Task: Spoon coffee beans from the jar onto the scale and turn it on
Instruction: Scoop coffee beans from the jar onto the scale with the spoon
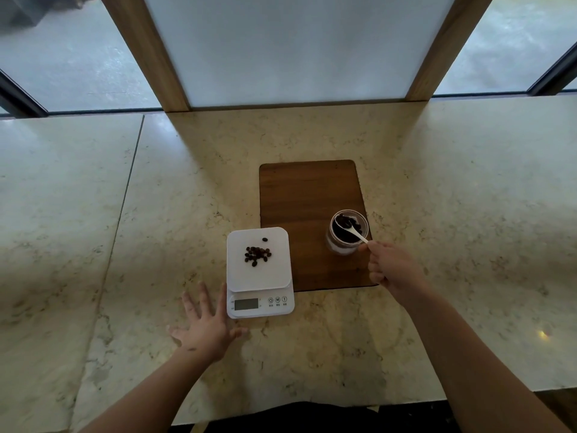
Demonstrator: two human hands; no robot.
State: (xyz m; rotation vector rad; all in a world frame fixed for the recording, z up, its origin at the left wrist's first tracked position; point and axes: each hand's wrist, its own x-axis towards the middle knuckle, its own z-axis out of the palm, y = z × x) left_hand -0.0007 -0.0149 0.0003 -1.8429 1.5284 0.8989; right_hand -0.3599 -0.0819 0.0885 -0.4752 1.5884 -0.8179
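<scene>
On the marble counter [437, 182], left fingers [199, 303] lie splayed; right fingers [373, 270] pinch the spoon [351, 229].

Beans [257, 255] on scale [237, 276]; jar [346, 242] right.

— Where is the scale [260, 271]?
— It lies flat on the marble counter [156, 214], its far right corner over the edge of the brown board [307, 195]. It is white, with a square platform, a small grey display that looks blank, and three round buttons at the near edge.
— And the beans [257, 255]?
— A small dark heap sits near the middle of the platform, with one single bean a little farther back.
— The jar [347, 232]?
— It is clear glass, upright and open, on the board to the right of the scale. The white spoon [349, 228] reaches into its mouth, with dark beans in the bowl.
</scene>
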